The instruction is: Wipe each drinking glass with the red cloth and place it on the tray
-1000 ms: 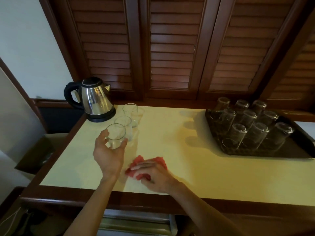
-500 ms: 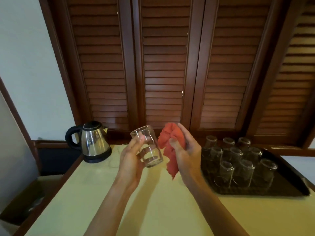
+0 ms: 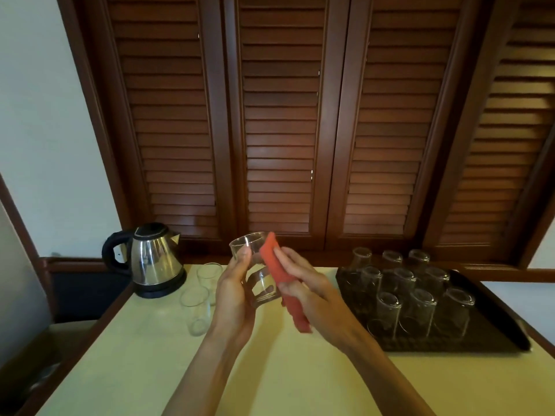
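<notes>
Held glass (image 3: pixel 255 273): raised above the table (image 3: pixel 270 370), left of the tray (image 3: pixel 495 313), tilted with its mouth up and away. Left hand (image 3: pixel 232 298) wraps its side, thumb near the rim, likely to steady it for wiping.

Red cloth (image 3: pixel 280 277): folded into a strip, pressed flat along the glass wall under the right hand (image 3: pixel 306 291), whose fingers pinch it; the lower end hangs free.

Wiped glasses (image 3: pixel 417 310): nine, inverted in rows on the tray, filling most of it; bare tray floor shows at its right side.

Waiting glasses (image 3: pixel 196 307): two visible, upright, well left of the tray, just beside the kettle (image 3: pixel 153 259). Nothing stands between held glass and tray.
</notes>
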{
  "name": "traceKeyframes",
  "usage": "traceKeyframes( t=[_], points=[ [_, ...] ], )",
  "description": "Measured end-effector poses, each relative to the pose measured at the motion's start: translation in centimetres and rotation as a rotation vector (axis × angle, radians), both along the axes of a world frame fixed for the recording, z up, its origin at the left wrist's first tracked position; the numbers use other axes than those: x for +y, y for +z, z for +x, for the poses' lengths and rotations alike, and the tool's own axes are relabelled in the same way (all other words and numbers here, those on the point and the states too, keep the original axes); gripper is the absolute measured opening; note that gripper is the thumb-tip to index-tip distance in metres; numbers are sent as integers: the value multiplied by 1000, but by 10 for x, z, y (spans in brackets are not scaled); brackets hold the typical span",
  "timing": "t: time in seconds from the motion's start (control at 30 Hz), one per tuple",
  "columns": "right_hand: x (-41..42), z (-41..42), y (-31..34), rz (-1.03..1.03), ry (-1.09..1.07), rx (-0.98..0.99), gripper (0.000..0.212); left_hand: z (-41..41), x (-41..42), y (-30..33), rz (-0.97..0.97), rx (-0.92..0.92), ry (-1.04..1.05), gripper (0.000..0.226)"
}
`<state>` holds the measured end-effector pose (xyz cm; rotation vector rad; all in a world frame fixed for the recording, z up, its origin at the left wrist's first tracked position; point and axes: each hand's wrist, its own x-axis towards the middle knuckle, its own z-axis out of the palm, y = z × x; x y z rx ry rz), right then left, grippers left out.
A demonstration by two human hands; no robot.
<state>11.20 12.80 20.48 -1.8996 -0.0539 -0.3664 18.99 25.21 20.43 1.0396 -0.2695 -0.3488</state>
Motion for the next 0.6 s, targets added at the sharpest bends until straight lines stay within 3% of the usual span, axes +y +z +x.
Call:
traceKeyframes(
  t=[0.13, 0.27, 0.3, 0.5, 0.6],
  points=[
    [-3, 0, -10, -142, -177, -187, 53, -2, -2, -2, 8, 31, -6, 38],
    [-24, 14, -4, -98, -627, -282, 70, -4, -6, 0, -1, 42, 11, 42],
    [-24, 18, -3, -104, -649, -321, 71, -5, -9, 0, -4, 29, 5, 45],
    [21, 15, -36, -227, -462, -487, 55, -5, -16, 5, -83, -16, -34, 56],
    [5, 21, -27, 12, -307, -452, 50, -12, -19, 8, -30, -133, -94, 49]
  ],
)
